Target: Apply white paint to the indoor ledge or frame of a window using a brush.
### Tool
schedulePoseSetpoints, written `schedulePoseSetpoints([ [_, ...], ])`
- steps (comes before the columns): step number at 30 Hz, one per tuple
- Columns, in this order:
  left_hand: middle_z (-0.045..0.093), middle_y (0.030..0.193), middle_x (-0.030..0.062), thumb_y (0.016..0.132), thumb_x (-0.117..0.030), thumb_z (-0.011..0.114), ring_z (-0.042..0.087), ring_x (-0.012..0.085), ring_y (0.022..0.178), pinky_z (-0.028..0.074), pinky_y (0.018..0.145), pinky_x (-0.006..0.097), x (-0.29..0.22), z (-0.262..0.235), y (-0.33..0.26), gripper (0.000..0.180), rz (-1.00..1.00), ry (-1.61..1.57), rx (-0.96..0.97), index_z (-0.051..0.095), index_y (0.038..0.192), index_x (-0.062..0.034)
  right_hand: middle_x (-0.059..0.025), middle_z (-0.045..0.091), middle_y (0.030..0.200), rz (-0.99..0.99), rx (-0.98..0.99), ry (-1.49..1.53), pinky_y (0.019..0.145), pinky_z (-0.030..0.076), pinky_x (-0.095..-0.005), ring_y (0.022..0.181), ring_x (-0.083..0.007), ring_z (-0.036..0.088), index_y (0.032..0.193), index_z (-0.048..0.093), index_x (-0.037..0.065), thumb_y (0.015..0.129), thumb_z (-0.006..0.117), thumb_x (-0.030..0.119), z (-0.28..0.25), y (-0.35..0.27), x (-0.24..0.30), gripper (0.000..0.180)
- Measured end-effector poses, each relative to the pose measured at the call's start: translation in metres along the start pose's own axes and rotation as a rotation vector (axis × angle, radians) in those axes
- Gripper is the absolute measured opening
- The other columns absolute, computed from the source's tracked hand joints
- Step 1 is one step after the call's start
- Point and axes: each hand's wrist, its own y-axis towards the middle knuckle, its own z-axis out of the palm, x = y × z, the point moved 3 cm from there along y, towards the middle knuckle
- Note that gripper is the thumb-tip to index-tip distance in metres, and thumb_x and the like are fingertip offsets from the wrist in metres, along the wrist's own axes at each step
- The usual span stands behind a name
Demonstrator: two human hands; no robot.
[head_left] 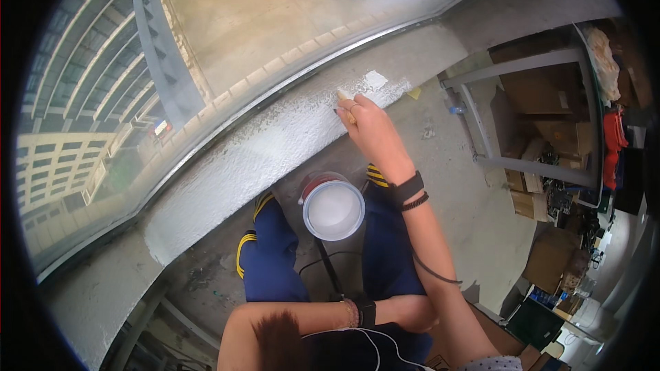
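My right hand [369, 128] is closed round a paintbrush [350, 115] with a pale wooden handle, over the concrete ledge under the window. The bristles are mostly hidden by the hand. Wet white paint [240, 165] coats much of the ledge to the left, and a brighter white patch [375, 80] lies just beyond the brush. Between my knees stands a round bucket [363, 211] with white paint inside. My left arm crosses my lap, and the left hand [411, 312] rests against my right forearm near the elbow, its fingers hidden there.
Window glass with a metal frame [275, 89] runs along the ledge's far side. At the right stands a grey metal frame [529, 60], with cardboard boxes [557, 134] behind it. A white cable [375, 347] hangs over my lap, and a black cord lies below the bucket.
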Motion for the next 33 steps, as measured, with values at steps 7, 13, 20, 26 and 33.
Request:
schedulePoseSetpoints([
  [7, 0.067, 0.111, 0.0037, 0.091, -0.026, 0.043, 0.056, 0.0222, 0.113, 0.036, 0.102, 0.039, -0.004, 0.029, 0.021, 0.034, -0.094, -0.022, -0.202, 0.073, 0.095, -0.0105, -0.0221, 0.059, 0.093, 0.111, -0.259, -0.070, 0.073, 0.048, -0.0433, 0.083, -0.0402, 0.059, 0.100, 0.064, -0.001, 0.091, 0.056, 0.017, -0.025, 0.010, -0.059, 0.022],
  [13, 0.061, 0.124, 0.0052, 0.091, -0.031, 0.043, 0.047, 0.0230, 0.125, 0.025, 0.109, 0.041, 0.006, 0.041, 0.026, 0.036, -0.320, -0.240, -0.124, 0.070, 0.106, -0.0123, -0.0201, 0.059, 0.092, 0.087, -0.081, -0.027, 0.077, 0.048, -0.0453, 0.090, -0.0369, 0.058, 0.090, 0.062, -0.003, 0.089, 0.056, 0.014, 0.012, 0.010, -0.040, 0.018],
  [20, 0.057, 0.130, 0.0066, 0.090, -0.029, 0.045, 0.046, 0.0228, 0.126, 0.028, 0.109, 0.039, 0.010, 0.022, 0.018, 0.040, -0.349, -0.329, -0.092, 0.065, 0.113, -0.0035, -0.0204, 0.058, 0.092, 0.001, -0.059, 0.336, 0.075, 0.048, -0.0450, 0.084, -0.0396, 0.059, 0.088, 0.062, -0.003, 0.088, 0.057, 0.013, -0.009, 0.017, -0.003, 0.018],
  [26, 0.058, 0.123, 0.0147, 0.084, -0.020, 0.048, 0.050, 0.0262, 0.120, 0.033, 0.107, 0.039, 0.039, -0.035, -0.020, 0.036, 0.042, -0.346, -0.043, 0.059, 0.111, 0.0005, -0.0202, 0.058, 0.092, 0.142, -0.237, -0.047, 0.075, 0.047, -0.0456, 0.087, -0.0389, 0.058, 0.089, 0.063, -0.003, 0.088, 0.057, 0.013, -0.029, 0.007, -0.079, 0.017],
  [33, 0.061, 0.101, 0.0197, 0.078, -0.028, 0.054, 0.057, 0.0316, 0.100, 0.040, 0.093, 0.040, 0.059, -0.047, -0.056, 0.034, 0.111, -0.353, -0.409, 0.061, 0.093, 0.0024, -0.0215, 0.061, 0.091, -0.009, 0.070, 0.377, 0.076, 0.048, -0.0433, 0.086, -0.0398, 0.059, 0.094, 0.065, -0.003, 0.088, 0.059, 0.013, 0.007, 0.011, 0.003, 0.018],
])
